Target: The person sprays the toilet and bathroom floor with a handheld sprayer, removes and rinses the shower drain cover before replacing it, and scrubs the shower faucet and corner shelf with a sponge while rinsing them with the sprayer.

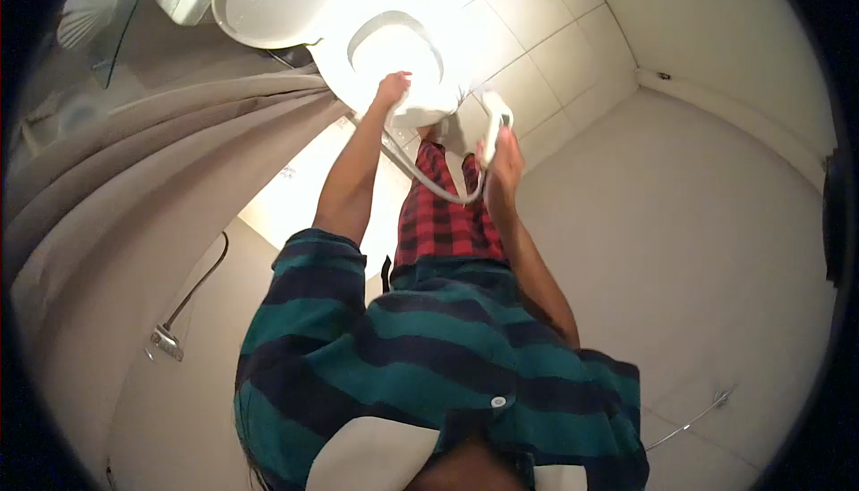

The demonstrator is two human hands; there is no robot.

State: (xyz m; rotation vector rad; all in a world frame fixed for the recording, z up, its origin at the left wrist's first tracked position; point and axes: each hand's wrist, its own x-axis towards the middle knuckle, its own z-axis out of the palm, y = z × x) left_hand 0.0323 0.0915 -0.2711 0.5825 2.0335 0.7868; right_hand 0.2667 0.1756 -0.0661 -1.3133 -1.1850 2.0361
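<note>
- My left hand [392, 88] lay on the toilet [394, 53] rim, grip unclear.
- My right hand [503, 158] clamped the sprayer [495, 120], just right of the bowl, nozzle toward it.

Person wears a short-sleeved shirt [429, 357] in broad horizontal stripes of teal green and dark navy. One small white button [498, 401] sits on the placket near the collar. Sleeves end above the elbows; forearms and both hands, left hand [392, 88] and right hand [504, 162], are bare (no gloves, watch or rings discernible). Below the shirt, trousers [443, 209] in a red and black check pattern.
</note>
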